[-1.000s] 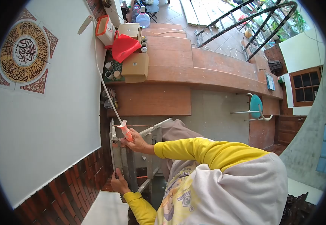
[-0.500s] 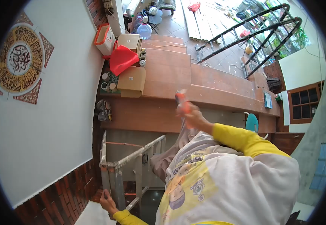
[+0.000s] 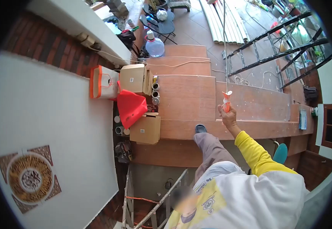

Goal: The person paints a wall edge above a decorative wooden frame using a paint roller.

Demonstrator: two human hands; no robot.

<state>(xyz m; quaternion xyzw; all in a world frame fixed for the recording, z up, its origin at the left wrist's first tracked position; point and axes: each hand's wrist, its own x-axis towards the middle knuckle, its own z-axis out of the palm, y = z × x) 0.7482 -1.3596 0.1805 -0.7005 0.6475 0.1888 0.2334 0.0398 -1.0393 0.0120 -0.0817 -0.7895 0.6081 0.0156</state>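
Note:
My right hand [image 3: 229,116], in a yellow sleeve, is closed around a slim orange-and-white object [image 3: 226,103] with a flared top. Its exact kind is not clear. A thin pale line [image 3: 225,45], cord or rod, runs from the top of the view down to that object. My hand is above the brown tiled step. My left hand is out of view. A paint-spotted metal ladder [image 3: 160,206] stands at the lower left beside my body. One foot in a dark shoe [image 3: 200,129] rests on the step edge.
Cardboard boxes [image 3: 145,129], a red sheet [image 3: 131,108] and an orange-and-white container [image 3: 104,82] line the left wall. A large water bottle [image 3: 154,46] stands on the steps. A black ladder [image 3: 270,57] leans at upper right, near long white pipes [image 3: 225,24]. A teal round object [image 3: 280,153] is at right.
My right hand has moved forward and right with the orange-and-white object. My left hand, earlier at the metal ladder, has left the view. The camera view has shifted.

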